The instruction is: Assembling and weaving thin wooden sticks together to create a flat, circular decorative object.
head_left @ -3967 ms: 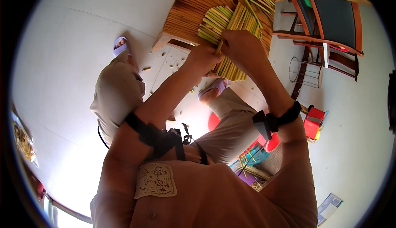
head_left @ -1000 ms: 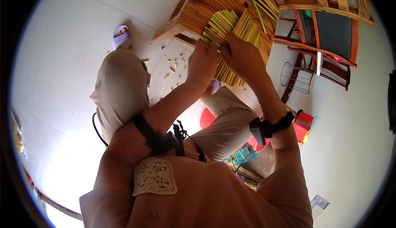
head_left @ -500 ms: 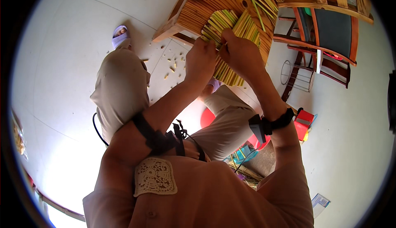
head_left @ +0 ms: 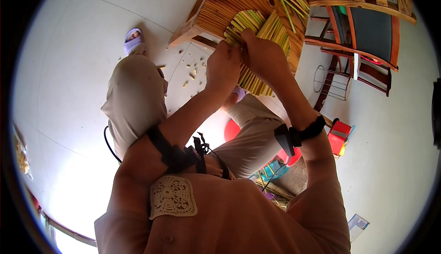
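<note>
A flat row of yellow-green cut stalks [head_left: 271, 31] lies side by side on the wooden table [head_left: 229, 1], its near part hanging past the edge toward me. Over its left part, my left hand [head_left: 223, 68] is closed, with the fingertips pressed together. My right hand [head_left: 266, 56] is closed as well, its fingertips meeting those of the left. What the fingers pinch is hidden between them. Longer loose green stalks [head_left: 289, 1] lie at the far right of the tabletop.
Short stalk scraps [head_left: 192, 76] are scattered on the floor left of the table. To the right stand a dark-seated chair [head_left: 374, 33] and a wire rack [head_left: 333, 84]. A red box [head_left: 339, 137] and a teal basket [head_left: 275, 169] are beside my right arm.
My right hand has shifted a little to the left, closer to the left hand. The left hand has barely moved, and the stalks lie as before.
</note>
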`<action>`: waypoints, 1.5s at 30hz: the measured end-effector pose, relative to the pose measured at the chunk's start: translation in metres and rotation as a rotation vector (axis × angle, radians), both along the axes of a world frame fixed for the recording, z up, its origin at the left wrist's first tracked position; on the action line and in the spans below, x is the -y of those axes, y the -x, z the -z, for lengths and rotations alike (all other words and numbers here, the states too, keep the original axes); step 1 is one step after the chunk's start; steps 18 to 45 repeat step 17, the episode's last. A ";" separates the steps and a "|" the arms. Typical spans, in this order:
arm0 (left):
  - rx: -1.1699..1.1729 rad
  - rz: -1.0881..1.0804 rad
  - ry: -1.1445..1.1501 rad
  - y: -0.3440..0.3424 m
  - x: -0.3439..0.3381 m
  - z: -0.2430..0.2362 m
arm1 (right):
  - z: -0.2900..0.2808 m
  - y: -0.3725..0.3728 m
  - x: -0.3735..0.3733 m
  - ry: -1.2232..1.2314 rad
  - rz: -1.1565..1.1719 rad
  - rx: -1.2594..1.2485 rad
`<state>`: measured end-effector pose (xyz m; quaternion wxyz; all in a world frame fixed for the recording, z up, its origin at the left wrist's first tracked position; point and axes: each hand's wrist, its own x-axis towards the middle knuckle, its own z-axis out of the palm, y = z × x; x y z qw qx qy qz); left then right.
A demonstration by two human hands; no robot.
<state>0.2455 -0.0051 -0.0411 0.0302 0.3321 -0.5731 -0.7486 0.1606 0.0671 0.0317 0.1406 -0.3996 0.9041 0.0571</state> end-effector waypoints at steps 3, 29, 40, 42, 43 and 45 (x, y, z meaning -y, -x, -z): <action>-0.020 -0.003 -0.020 0.001 0.000 0.004 | 0.002 -0.001 0.000 0.000 -0.014 -0.023; 0.002 -0.004 0.022 -0.002 0.000 0.014 | -0.001 -0.020 -0.002 0.498 0.240 0.079; 0.002 -0.004 0.022 -0.002 0.000 0.014 | -0.001 -0.020 -0.002 0.498 0.240 0.079; 0.002 -0.004 0.022 -0.002 0.000 0.014 | -0.001 -0.020 -0.002 0.498 0.240 0.079; 0.002 -0.004 0.022 -0.002 0.000 0.014 | -0.001 -0.020 -0.002 0.498 0.240 0.079; 0.002 -0.004 0.022 -0.002 0.000 0.014 | -0.001 -0.020 -0.002 0.498 0.240 0.079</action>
